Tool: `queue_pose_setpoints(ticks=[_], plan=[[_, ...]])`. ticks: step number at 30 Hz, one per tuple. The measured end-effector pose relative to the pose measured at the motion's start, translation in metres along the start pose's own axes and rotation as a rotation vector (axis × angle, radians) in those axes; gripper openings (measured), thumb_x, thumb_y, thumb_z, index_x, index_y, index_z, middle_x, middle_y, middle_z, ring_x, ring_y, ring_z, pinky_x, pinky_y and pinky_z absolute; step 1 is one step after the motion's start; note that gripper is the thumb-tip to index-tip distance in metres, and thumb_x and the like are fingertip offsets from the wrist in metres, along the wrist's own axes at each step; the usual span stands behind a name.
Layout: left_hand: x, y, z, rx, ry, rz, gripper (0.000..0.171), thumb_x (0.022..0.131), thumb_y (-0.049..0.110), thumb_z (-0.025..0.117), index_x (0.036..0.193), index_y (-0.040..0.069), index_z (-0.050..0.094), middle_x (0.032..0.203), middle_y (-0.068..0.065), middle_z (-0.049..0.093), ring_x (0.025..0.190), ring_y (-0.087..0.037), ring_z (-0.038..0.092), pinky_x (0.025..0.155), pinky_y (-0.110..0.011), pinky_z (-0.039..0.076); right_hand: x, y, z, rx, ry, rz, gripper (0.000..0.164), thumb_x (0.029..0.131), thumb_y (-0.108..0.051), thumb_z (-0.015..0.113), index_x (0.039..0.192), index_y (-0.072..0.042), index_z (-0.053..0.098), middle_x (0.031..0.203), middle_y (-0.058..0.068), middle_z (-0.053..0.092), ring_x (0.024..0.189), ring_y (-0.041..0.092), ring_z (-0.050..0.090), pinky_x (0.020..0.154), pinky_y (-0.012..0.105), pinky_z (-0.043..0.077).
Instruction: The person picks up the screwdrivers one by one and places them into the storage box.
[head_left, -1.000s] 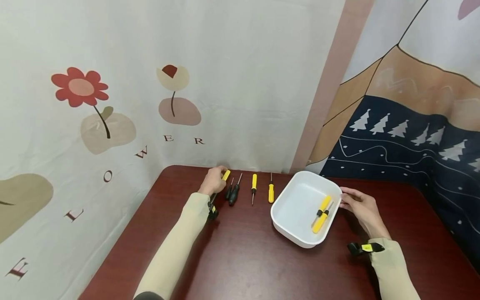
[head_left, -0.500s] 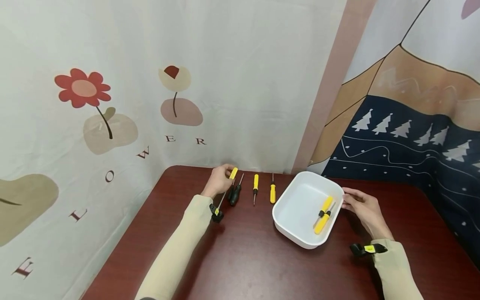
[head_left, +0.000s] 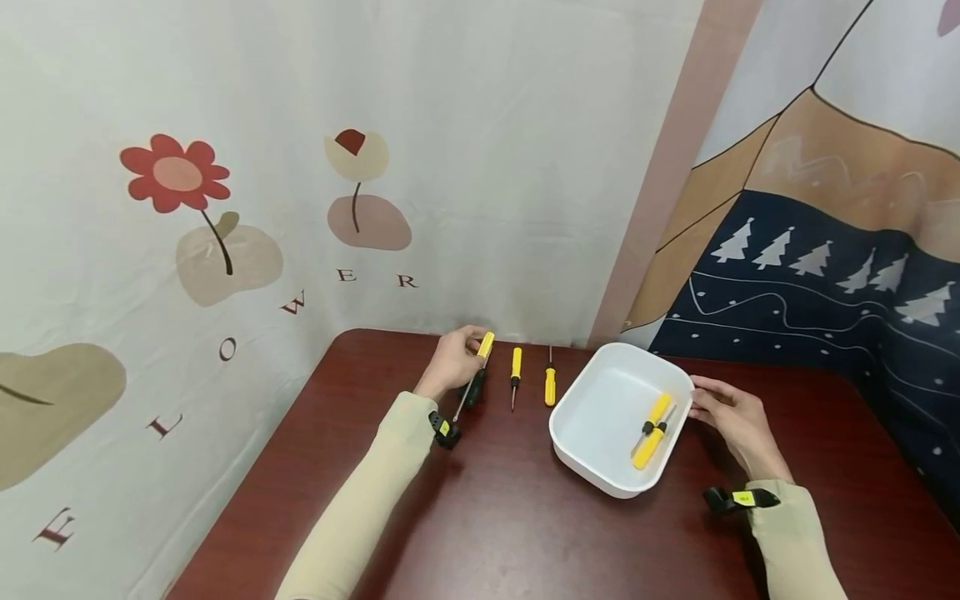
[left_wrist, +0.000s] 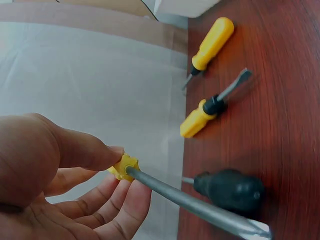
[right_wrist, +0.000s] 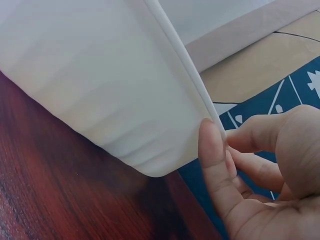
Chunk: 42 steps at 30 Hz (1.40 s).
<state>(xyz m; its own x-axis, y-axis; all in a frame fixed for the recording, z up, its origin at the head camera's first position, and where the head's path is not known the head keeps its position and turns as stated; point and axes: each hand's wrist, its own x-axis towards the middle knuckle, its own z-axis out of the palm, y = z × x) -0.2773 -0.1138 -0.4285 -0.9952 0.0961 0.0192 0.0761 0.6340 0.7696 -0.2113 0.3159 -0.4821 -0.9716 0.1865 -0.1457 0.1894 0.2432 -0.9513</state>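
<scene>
My left hand (head_left: 453,360) grips a yellow-handled screwdriver (head_left: 486,344) over the back of the table. Thumb and fingertips close on its handle; in the left wrist view its long metal shaft (left_wrist: 187,198) slants down to the right. Below it lies a black screwdriver (head_left: 476,388), partly covered by the hand. Two yellow screwdrivers, one (head_left: 516,367) handle to the back and another (head_left: 551,388) handle to the front, lie further right. My right hand (head_left: 738,427) pinches the right rim of a white plastic bin (head_left: 600,417). Inside it, two yellow screwdrivers (head_left: 649,445) lie against its right side.
The dark red wooden table (head_left: 510,517) ends at the back against a printed curtain (head_left: 510,208) with flowers and lettering. A navy and tan printed cloth (head_left: 795,308) hangs behind the right side. A small camera (head_left: 446,430) is strapped to the left wrist, another (head_left: 731,499) to the right.
My left hand has moved right with the yellow screwdriver, passing over the black screwdrivers, and the shaft has come into fuller view. The right hand keeps its hold on the bin's rim.
</scene>
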Motion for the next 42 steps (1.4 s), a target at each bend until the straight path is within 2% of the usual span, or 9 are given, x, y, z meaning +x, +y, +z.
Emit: queue_pose_setpoints(ticks=[3, 9, 12, 17, 20, 28, 35, 42], plan=[[-0.002, 0.006, 0.002, -0.004, -0.005, 0.015, 0.051, 0.094, -0.001, 0.068, 0.142, 0.012, 0.060, 0.116, -0.014, 0.066, 0.093, -0.024, 0.067, 0.072, -0.033, 0.058, 0.000, 0.000, -0.001, 0.017, -0.006, 0.002, 0.054, 0.103, -0.023, 0.063, 0.149, 0.001, 0.049, 0.105, -0.019, 0.060, 0.086, -0.001, 0.067, 0.080, 0.017, 0.059], [-0.005, 0.016, 0.006, -0.013, -0.023, 0.038, 0.051, 0.094, 0.001, 0.069, 0.143, 0.013, 0.060, 0.113, -0.011, 0.066, 0.092, -0.023, 0.066, 0.071, -0.033, 0.058, -0.001, -0.002, -0.002, 0.022, -0.017, 0.014, 0.055, 0.102, -0.023, 0.064, 0.149, 0.001, 0.049, 0.107, -0.018, 0.060, 0.086, -0.001, 0.067, 0.081, 0.017, 0.059], [-0.006, 0.021, 0.009, -0.021, -0.036, 0.044, 0.052, 0.095, 0.002, 0.068, 0.144, 0.014, 0.059, 0.114, -0.011, 0.066, 0.094, -0.023, 0.065, 0.072, -0.033, 0.058, -0.001, -0.003, -0.002, 0.012, -0.014, 0.035, 0.055, 0.102, -0.023, 0.064, 0.150, 0.000, 0.049, 0.116, -0.011, 0.060, 0.086, -0.002, 0.067, 0.082, 0.017, 0.059], [-0.007, 0.029, 0.012, -0.054, -0.062, 0.052, 0.052, 0.095, 0.002, 0.068, 0.145, 0.013, 0.058, 0.117, -0.011, 0.065, 0.094, -0.022, 0.065, 0.072, -0.032, 0.058, -0.001, -0.005, -0.001, -0.007, -0.009, 0.051, 0.053, 0.104, -0.022, 0.062, 0.151, -0.002, 0.048, 0.138, 0.012, 0.055, 0.086, -0.002, 0.067, 0.082, 0.017, 0.058], [-0.008, 0.033, 0.014, -0.062, -0.074, 0.061, 0.052, 0.095, 0.001, 0.067, 0.145, 0.013, 0.058, 0.116, -0.011, 0.065, 0.094, -0.022, 0.066, 0.071, -0.031, 0.058, 0.000, -0.004, -0.001, -0.014, -0.012, 0.046, 0.053, 0.104, -0.021, 0.061, 0.151, -0.001, 0.048, 0.142, 0.017, 0.052, 0.085, -0.002, 0.067, 0.082, 0.017, 0.059], [-0.011, 0.049, 0.025, -0.055, -0.098, 0.093, 0.051, 0.095, 0.002, 0.068, 0.144, 0.015, 0.059, 0.119, -0.011, 0.067, 0.099, -0.022, 0.065, 0.073, -0.030, 0.059, 0.001, -0.003, -0.001, -0.015, -0.019, 0.032, 0.053, 0.104, -0.022, 0.062, 0.151, 0.000, 0.048, 0.143, 0.018, 0.051, 0.086, -0.002, 0.067, 0.081, 0.017, 0.059], [-0.014, 0.064, 0.033, -0.081, -0.127, 0.110, 0.052, 0.095, 0.002, 0.069, 0.143, 0.016, 0.059, 0.119, -0.010, 0.067, 0.094, -0.019, 0.064, 0.069, -0.028, 0.057, 0.000, -0.003, -0.001, -0.021, -0.025, 0.029, 0.053, 0.104, -0.021, 0.060, 0.151, 0.000, 0.047, 0.147, 0.020, 0.049, 0.087, -0.003, 0.066, 0.081, 0.017, 0.058], [-0.015, 0.076, 0.039, -0.064, -0.148, 0.139, 0.052, 0.095, 0.002, 0.069, 0.144, 0.014, 0.059, 0.117, -0.011, 0.066, 0.095, -0.019, 0.065, 0.073, -0.028, 0.058, 0.000, -0.002, -0.002, -0.020, -0.024, 0.026, 0.053, 0.104, -0.021, 0.062, 0.151, 0.000, 0.048, 0.134, 0.009, 0.057, 0.086, -0.003, 0.067, 0.081, 0.017, 0.059]])
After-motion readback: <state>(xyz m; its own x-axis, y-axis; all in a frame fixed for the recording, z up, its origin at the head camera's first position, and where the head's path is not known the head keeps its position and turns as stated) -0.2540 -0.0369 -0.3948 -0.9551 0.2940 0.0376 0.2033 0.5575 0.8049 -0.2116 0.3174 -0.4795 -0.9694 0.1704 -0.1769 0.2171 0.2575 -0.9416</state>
